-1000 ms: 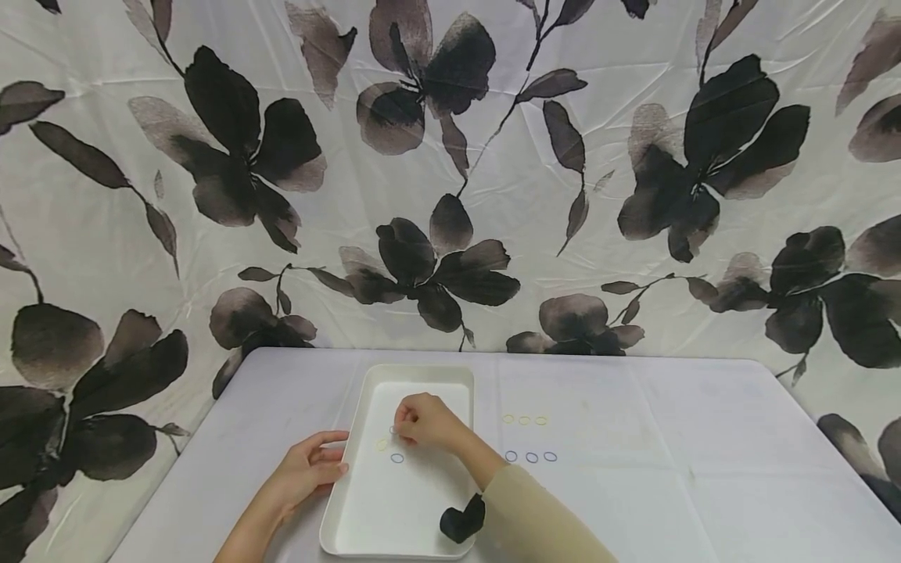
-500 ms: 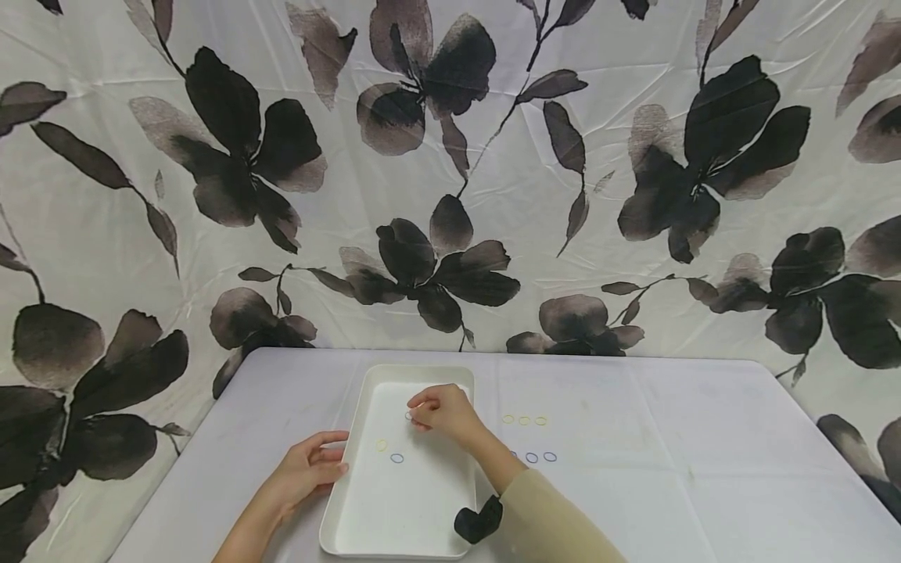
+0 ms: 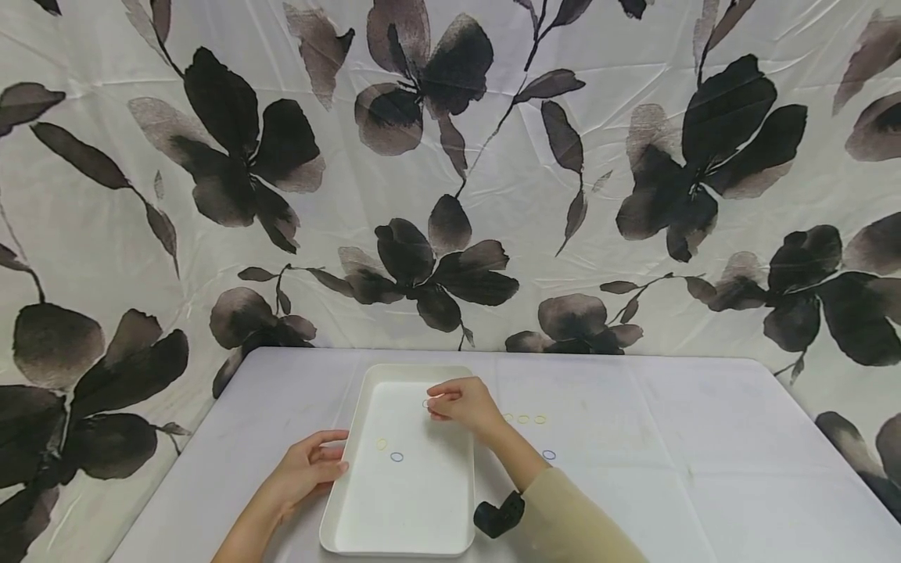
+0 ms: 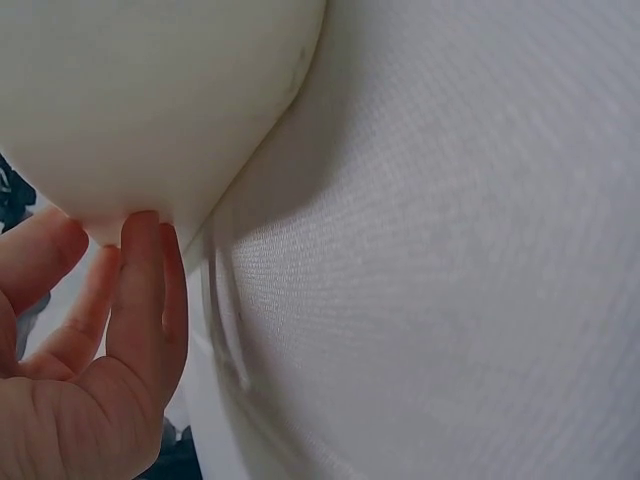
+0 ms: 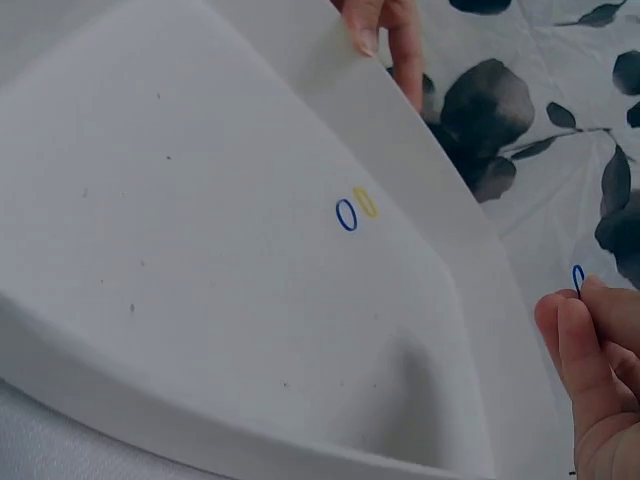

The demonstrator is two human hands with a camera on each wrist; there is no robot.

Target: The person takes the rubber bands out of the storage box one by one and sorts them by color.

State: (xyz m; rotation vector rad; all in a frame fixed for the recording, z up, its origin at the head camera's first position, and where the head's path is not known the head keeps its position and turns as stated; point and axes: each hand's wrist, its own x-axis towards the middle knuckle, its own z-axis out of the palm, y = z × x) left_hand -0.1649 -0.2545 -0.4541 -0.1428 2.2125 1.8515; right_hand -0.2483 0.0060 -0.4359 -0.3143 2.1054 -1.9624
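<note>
My right hand (image 3: 461, 403) pinches a thin blue ring (image 5: 578, 267), like a tiny rubber band, between thumb and fingertips. In the head view it hovers over the far right part of a white tray (image 3: 401, 508). Another blue ring (image 5: 338, 214) and a yellow ring (image 5: 364, 189) lie close together on the tray floor, toward its left side. My left hand (image 3: 306, 469) is at the tray's left side, fingers extended. In the left wrist view its fingertips (image 4: 142, 222) touch the tray's outer wall.
Right of the tray, a row of yellow rings (image 3: 523, 423) lies on the white-covered table (image 3: 619, 500). In front of them is a blue ring (image 3: 549, 459); the right forearm hides what lies beside it. A flower-printed cloth (image 3: 563, 180) hangs behind the table.
Holding the blue ring, my right hand has moved right and toward the far end of the tray, away from the two rings there. My left hand has stayed in place.
</note>
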